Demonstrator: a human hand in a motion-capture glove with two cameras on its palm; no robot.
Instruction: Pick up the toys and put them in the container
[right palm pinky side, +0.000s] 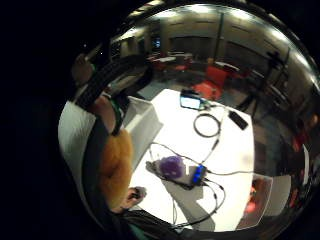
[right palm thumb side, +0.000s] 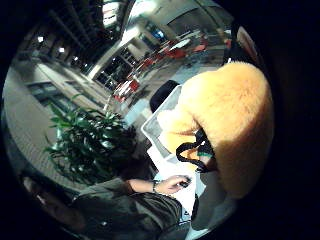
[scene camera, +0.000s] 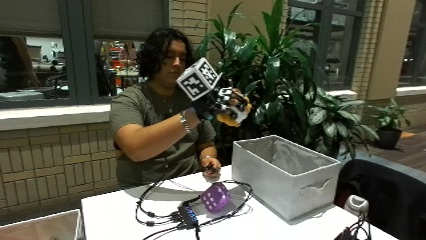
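The gloved right hand (scene camera: 223, 102) grips an orange plush toy (scene camera: 234, 116), fingers curled round it, above the container (scene camera: 286, 175).

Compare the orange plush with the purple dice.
The orange plush is gripped in the gloved right hand and held up in the air above the bin; the purple dice lies on the table among cables, untouched. The plush is orange with a rounded body; the dice is a purple cube with white dots. Both look like soft, fuzzy toys, and neither is in the bin yet.
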